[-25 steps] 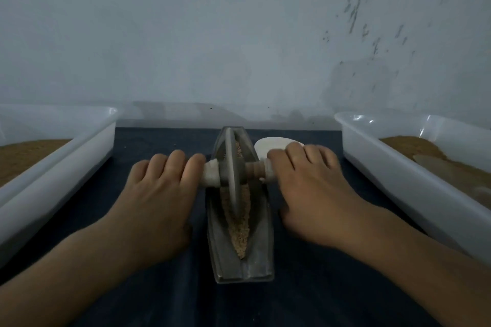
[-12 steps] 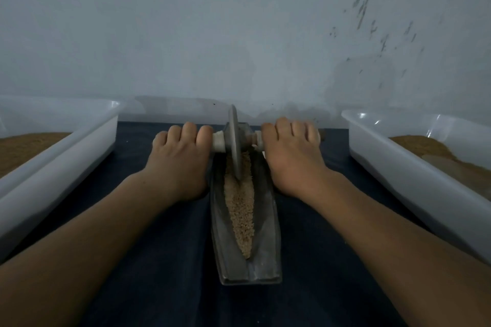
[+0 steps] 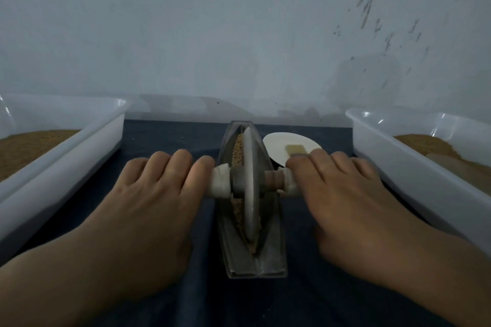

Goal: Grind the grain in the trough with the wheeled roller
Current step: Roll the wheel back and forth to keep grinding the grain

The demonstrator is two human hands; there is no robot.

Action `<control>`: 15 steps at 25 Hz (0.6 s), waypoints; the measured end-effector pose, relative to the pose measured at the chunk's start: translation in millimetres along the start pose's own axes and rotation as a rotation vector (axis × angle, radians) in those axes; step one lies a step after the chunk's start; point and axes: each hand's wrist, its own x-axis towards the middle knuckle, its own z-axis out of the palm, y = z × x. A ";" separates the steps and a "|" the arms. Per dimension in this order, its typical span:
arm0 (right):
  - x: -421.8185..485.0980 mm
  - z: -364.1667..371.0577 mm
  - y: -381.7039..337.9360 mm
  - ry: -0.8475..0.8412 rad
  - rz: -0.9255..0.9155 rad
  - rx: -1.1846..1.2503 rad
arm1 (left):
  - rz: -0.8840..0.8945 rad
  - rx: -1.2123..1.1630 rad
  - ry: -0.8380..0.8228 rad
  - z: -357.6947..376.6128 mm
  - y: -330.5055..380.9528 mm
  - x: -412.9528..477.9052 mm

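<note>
A grey metal trough lies lengthwise on a dark cloth, with tan grain along its groove. The wheeled roller stands upright in the groove around the trough's middle, its disc hiding much of the grain. White wrapping covers both ends of its axle. My left hand lies palm down on the left handle, fingers fairly straight and reaching past it. My right hand presses on the right handle the same way. Both palms hide the outer ends of the axle.
A white tub of brown material stands at the left and another white tub at the right. Behind my right hand a white plate carries a small tan block. A pale wall rises right behind the table.
Both hands have drawn the roller back from the trough's far end to its middle. The white plate, hidden half a second ago, shows again.
</note>
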 end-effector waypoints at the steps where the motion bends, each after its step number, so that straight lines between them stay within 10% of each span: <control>1: 3.0 1.7 0.5 -0.008 -0.002 -0.005 | -0.001 0.015 -0.011 1.7 -1.0 1.7; 15: 63.6 28.0 2.8 -0.026 0.047 -0.016 | -0.125 0.061 -0.195 30.0 -11.3 45.6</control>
